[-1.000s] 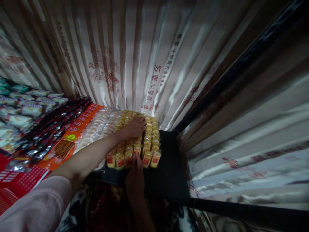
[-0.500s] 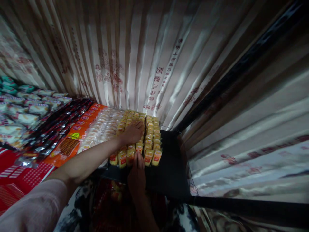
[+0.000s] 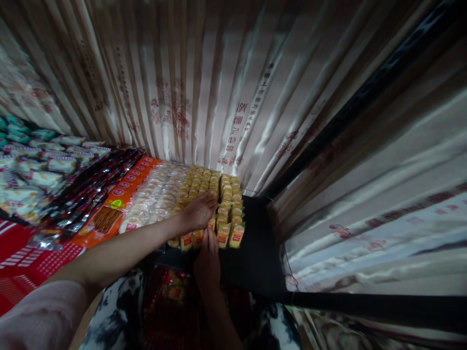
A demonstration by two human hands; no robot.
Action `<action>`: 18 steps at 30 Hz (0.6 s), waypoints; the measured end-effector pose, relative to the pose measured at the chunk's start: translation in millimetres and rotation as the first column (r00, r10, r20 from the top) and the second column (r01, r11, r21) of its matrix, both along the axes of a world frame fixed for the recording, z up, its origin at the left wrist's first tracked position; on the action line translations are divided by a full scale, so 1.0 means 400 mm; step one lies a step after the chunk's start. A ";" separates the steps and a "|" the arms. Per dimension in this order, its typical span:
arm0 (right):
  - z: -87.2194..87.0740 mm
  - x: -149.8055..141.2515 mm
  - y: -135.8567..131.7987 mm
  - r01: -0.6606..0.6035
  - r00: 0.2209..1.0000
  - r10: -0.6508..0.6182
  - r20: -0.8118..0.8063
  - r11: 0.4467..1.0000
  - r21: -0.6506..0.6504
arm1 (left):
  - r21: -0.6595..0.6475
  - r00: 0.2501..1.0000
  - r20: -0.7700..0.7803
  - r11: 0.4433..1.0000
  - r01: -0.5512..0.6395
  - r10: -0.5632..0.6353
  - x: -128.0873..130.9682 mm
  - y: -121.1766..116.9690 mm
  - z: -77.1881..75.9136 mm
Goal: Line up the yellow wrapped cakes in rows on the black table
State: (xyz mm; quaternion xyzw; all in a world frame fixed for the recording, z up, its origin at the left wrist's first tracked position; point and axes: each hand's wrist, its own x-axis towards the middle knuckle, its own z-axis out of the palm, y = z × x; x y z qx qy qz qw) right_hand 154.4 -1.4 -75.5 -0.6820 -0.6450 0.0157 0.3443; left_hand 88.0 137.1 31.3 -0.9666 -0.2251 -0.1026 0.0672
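Yellow, plastic-wrapped, block-shaped snacks, likely light, crushable and best held by their sides, line a black, flat surface's left, left hand above, right hand at the near edge, both grips unclear.

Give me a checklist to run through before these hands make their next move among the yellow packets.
1. Left hand at the yellow packets: ok, over them.
2. Right hand at their near edge: ok.
3. Firm grip by either hand: cannot tell, fingers hide it.
4. Yellow columns closed up: not ok, a dark gap shows beyond the left hand.
5. Black surface extending right of the packets: ok.
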 end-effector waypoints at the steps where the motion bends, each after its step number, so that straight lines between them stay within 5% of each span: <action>1: -0.003 0.001 0.000 -0.001 1.000 0.001 0.004 1.000 0.003 | 0.000 1.000 0.007 1.000 0.002 -0.002 0.000 -0.004 0.001; 7: -0.018 0.003 -0.002 -0.007 1.000 0.006 0.017 0.999 0.044 | 0.037 1.000 -0.009 0.999 0.010 -0.010 0.003 -0.044 -0.013; 14: 0.021 0.009 -0.010 -0.030 0.995 0.031 0.098 0.999 -0.014 | 0.059 0.999 0.013 0.997 -0.047 0.046 -0.012 -0.053 -0.022; 18: 0.021 0.009 -0.008 -0.052 0.996 0.049 0.073 0.998 0.034 | -0.008 0.986 0.117 0.992 -0.123 0.123 -0.026 -0.138 -0.013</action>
